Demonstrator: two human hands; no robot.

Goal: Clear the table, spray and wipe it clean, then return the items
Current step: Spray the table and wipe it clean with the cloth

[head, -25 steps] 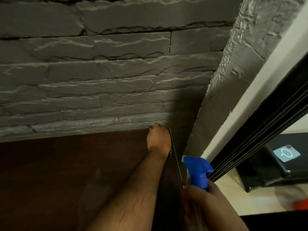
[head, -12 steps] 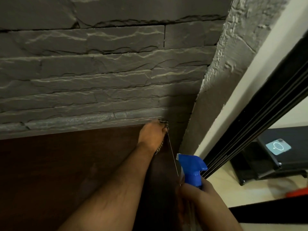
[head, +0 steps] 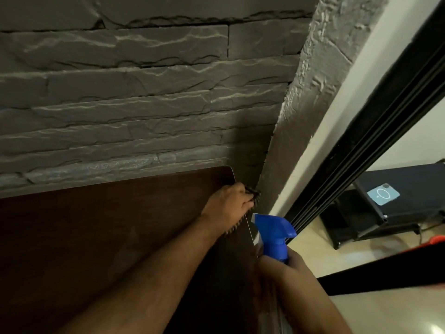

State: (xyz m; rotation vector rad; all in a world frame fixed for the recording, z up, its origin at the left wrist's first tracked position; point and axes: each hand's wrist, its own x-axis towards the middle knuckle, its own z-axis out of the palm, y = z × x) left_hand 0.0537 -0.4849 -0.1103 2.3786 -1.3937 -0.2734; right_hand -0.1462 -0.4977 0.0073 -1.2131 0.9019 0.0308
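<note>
A: How far is the task judged to be?

B: The clearing seems to be done, since no items are seen on the visible part of the table [head: 101, 237]. The wiping is in hand: a dark cloth [head: 252, 196] is pressed at the far right corner, at the edge near the stone wall [head: 144, 92].

A: How are the hands held?

B: The left hand [head: 231, 203] is curled on the cloth. The right hand [head: 289, 276] is closed round the spray bottle [head: 274, 237], which is held just beside the right edge of the table.

A: What is left?

B: The rest of the wiping cannot be judged. The return of the items is not yet done; they are not in view
</note>
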